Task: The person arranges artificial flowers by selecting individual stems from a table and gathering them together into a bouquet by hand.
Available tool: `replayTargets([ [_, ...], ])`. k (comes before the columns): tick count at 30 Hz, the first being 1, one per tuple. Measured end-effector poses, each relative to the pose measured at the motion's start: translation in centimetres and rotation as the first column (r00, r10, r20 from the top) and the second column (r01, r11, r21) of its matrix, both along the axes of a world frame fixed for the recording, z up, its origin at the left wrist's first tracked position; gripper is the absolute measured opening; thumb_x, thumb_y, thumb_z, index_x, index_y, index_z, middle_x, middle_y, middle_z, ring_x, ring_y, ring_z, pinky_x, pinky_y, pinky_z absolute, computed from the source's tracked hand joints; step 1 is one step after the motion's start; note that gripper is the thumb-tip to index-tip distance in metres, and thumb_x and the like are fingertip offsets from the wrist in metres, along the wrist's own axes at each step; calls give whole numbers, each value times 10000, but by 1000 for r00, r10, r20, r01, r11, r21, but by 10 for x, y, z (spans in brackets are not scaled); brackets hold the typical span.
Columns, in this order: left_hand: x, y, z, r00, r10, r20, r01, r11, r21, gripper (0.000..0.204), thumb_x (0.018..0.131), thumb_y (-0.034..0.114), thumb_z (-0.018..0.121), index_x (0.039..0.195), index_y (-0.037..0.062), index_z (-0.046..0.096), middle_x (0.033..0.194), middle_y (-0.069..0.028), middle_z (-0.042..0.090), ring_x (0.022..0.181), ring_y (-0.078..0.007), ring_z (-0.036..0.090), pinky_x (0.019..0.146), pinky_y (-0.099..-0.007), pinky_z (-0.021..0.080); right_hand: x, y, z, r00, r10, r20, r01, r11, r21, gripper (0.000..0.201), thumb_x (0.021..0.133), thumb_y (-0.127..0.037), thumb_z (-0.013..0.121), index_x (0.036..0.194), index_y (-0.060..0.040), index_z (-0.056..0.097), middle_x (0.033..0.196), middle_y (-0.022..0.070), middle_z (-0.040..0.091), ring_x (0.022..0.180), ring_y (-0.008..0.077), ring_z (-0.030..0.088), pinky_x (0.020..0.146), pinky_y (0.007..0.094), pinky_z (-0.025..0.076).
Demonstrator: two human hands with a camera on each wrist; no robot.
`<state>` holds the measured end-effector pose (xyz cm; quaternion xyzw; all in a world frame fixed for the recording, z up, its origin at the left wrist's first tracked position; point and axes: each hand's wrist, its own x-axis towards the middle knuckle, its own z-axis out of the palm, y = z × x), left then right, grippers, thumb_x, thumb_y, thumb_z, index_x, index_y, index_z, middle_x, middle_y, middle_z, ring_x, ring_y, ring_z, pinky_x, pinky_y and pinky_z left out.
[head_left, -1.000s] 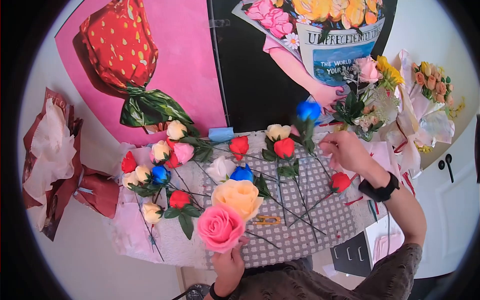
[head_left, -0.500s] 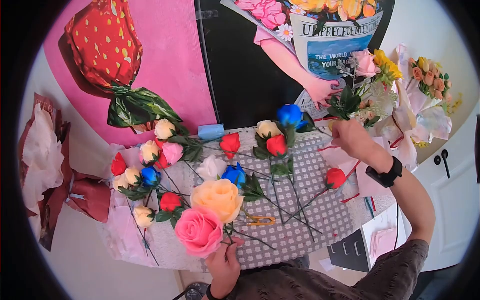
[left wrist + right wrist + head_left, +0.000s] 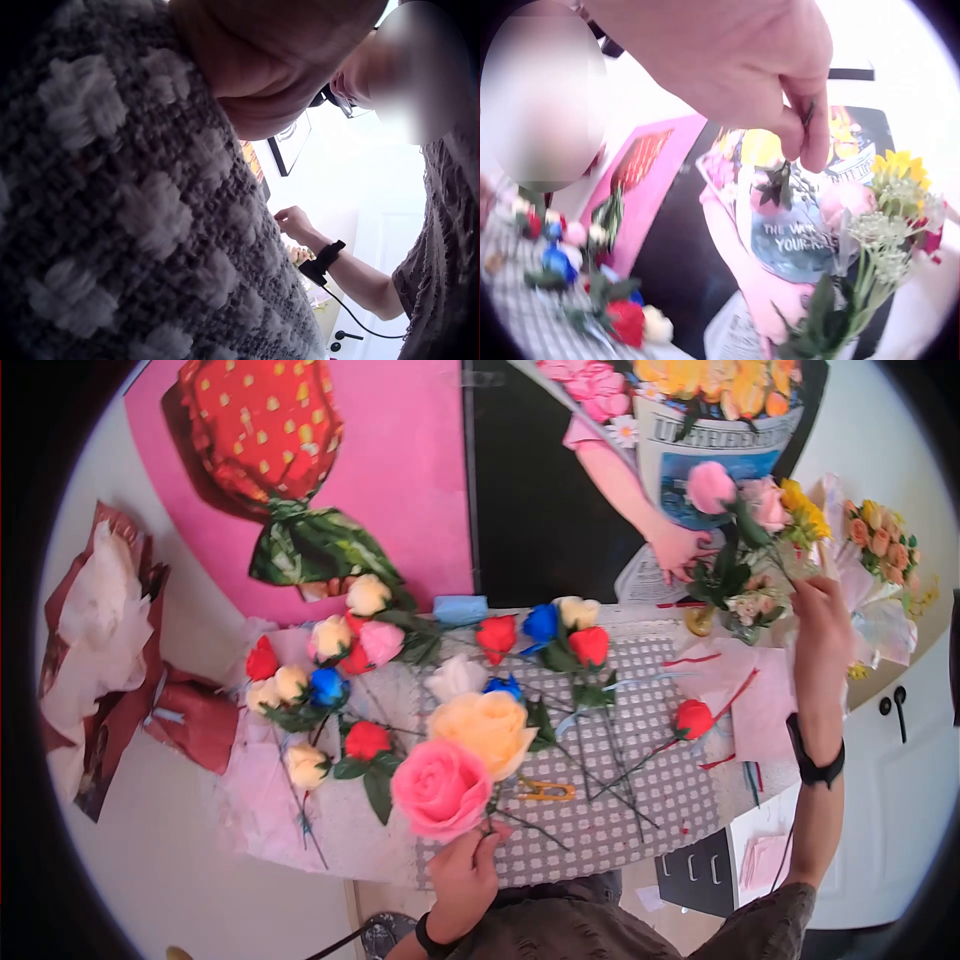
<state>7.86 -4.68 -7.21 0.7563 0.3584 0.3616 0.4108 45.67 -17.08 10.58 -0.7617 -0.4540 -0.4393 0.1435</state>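
My left hand (image 3: 465, 872) pinches the stems under a large pink rose (image 3: 440, 788) and a peach rose (image 3: 487, 732), low over the front edge of the cloth. Up at the right, my right hand (image 3: 825, 622) pinches the thin stem of a pink rose (image 3: 711, 487). That rose's leaves (image 3: 777, 187) hang below the fingertips in the right wrist view. Behind the held rose, the bouquet (image 3: 750, 600) overlaps it in the head view. A blue rose (image 3: 540, 623) lies beside a cream rose (image 3: 578, 612) and a red rose (image 3: 590, 647) at the back of the table.
Several more roses lie across the left half of the grey checked cloth (image 3: 660, 800). A yellow clip (image 3: 545, 790) sits near the front. One red rose (image 3: 693, 718) lies by pink paper (image 3: 765, 705). Red wrapping paper (image 3: 195, 720) stands at far left, and paintings rise behind.
My right hand has let go of the blue rose, which now lies at the back. It has moved right and up, and now holds a pink rose. My left hand keeps its two roses.
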Motion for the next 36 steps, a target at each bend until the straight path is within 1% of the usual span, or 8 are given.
replayTargets([
  [2, 0, 3, 6, 995, -97, -23, 97, 995, -17, 98, 884, -22, 551, 942, -15, 631, 833, -93, 721, 749, -145, 699, 648, -240, 528, -26, 1, -18, 849, 260, -460, -176, 960, 218, 271, 826, 75, 548, 1088, 8, 562, 988, 122, 596, 823, 213, 660, 729, 303, 541],
  [3, 0, 3, 5, 996, -91, -3, 90, 994, -66, 111, 888, -13, 556, 959, -6, 641, 855, -101, 724, 756, -146, 700, 655, -242, 530, -45, -3, -28, 463, 490, -739, -190, 869, 457, 179, 858, 63, 551, 1028, 8, 568, 941, 99, 602, 844, 192, 656, 769, 298, 536],
  [5, 1, 1, 4, 998, -66, 23, 68, 995, -79, 105, 887, -10, 562, 953, -5, 644, 855, -98, 724, 759, -147, 701, 657, -244, 531, -101, 7, -60, 6, 586, -810, -261, 783, 564, 58, 917, 41, 529, 934, -12, 514, 928, 58, 587, 901, 216, 652, 839, 342, 530],
  [9, 3, -2, 4, 994, -72, 76, 75, 996, -39, 105, 871, 7, 597, 960, 16, 651, 853, -125, 692, 727, -266, 678, 618, -321, 513, -189, 29, -98, -386, 515, -765, -294, 718, 631, 87, 880, 67, 591, 947, 13, 576, 954, 102, 646, 935, 198, 662, 815, 311, 534],
  [18, -14, 1, -15, 979, -174, -109, 200, 924, 327, 71, 833, 36, 644, 880, -5, 609, 728, -162, 585, 689, -349, 603, 604, -400, 479, -235, 47, -128, 144, 458, -877, -649, 713, 266, 275, 730, 18, 653, 1001, -20, 642, 854, 162, 633, 738, 359, 619, 626, 365, 499],
  [34, -12, 0, -9, 956, -148, -254, 210, 948, 239, 165, 780, 60, 678, 932, 4, 647, 862, -147, 665, 798, -336, 642, 708, -410, 510, -248, 39, -138, 250, 458, -853, -537, 799, 272, 212, 781, -94, 676, 982, -38, 642, 860, 179, 648, 748, 361, 642, 636, 399, 530],
  [35, -12, 1, -8, 971, -134, -197, 195, 923, 332, 198, 757, 86, 701, 936, 14, 659, 891, -133, 675, 835, -324, 647, 753, -410, 508, -252, 38, -149, 248, 460, -853, -533, 800, 277, 212, 781, -94, 676, 982, -38, 642, 860, 179, 648, 748, 361, 642, 636, 399, 530],
  [36, -13, 2, -7, 983, -125, -138, 172, 891, 419, 230, 734, 113, 723, 940, 25, 671, 920, -119, 686, 871, -311, 653, 799, -410, 507, -259, 38, -160, -221, 533, -817, -411, 709, 574, 231, 786, -115, 689, 1001, -49, 639, 902, 166, 655, 779, 340, 654, 670, 386, 537],
])
